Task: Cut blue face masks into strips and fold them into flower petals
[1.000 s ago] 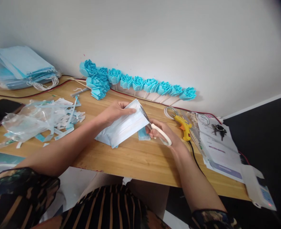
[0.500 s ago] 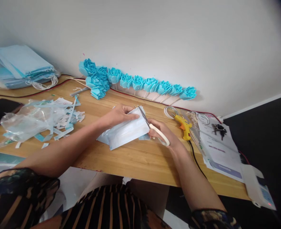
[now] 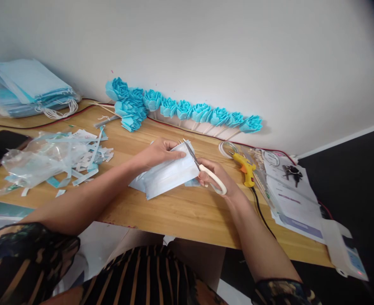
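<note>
My left hand [image 3: 161, 153] pinches the upper edge of a pale blue face mask [image 3: 171, 173], thumb lying across its front. In my right hand [image 3: 214, 169] is a pair of scissors [image 3: 210, 176] with cream handles, fingers and thumb in the loops. The blades point up and away, lying along the mask's right end. Another bluish layer shows behind the mask at its lower left, and a small blue piece [image 3: 191, 182] peeks out under its right corner. How many layers are between the blades is hidden.
Blue fabric flowers [image 3: 184, 109] on sticks line the wall. A mask stack [image 3: 31, 87], phone [image 3: 4, 148], plastic bag [image 3: 34, 163] and cut strips [image 3: 94, 163] lie left. To the right are a yellow glue gun [image 3: 244, 168], papers [image 3: 288, 195], keys [image 3: 293, 173] and a power strip [image 3: 344, 245].
Almost nothing differs. Both hands, the mask and the scissors hold nearly the same position, and the view has shifted very slightly.
</note>
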Demonstrator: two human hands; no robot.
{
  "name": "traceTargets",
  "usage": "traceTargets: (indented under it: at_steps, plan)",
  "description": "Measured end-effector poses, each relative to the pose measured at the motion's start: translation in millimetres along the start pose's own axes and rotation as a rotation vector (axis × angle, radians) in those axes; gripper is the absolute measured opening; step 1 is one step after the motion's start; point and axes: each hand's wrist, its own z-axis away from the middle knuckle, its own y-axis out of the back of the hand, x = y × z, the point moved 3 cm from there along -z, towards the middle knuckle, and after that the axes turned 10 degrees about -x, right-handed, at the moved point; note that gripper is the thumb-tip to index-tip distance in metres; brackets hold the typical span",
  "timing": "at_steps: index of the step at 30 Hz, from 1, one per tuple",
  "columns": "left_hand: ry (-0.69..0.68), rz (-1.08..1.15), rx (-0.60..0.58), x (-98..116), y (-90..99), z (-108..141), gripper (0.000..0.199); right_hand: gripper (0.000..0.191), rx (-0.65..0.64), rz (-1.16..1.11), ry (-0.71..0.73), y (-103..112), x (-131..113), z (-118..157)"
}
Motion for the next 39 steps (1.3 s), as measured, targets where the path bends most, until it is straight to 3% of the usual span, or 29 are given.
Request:
traceTargets:
  at_steps: [20,28,39]
  plan:
    - [-0.043,-0.005,0.026,1.1,3.4,-0.4,0.034,0.042,0.073,-0.097,-0.062,0.6,7.3,-2.1]
    - [-0.077,0.017,0.063,3.2,3.9,-0.6,0.032,0.052,0.042,-0.046,-0.036,0.5,4.3,-1.8]
    - [-0.113,-0.100,0.011,0.4,3.8,-2.5,0.035,0.061,0.024,-0.006,-0.019,-4.1,-3.3,-0.5]
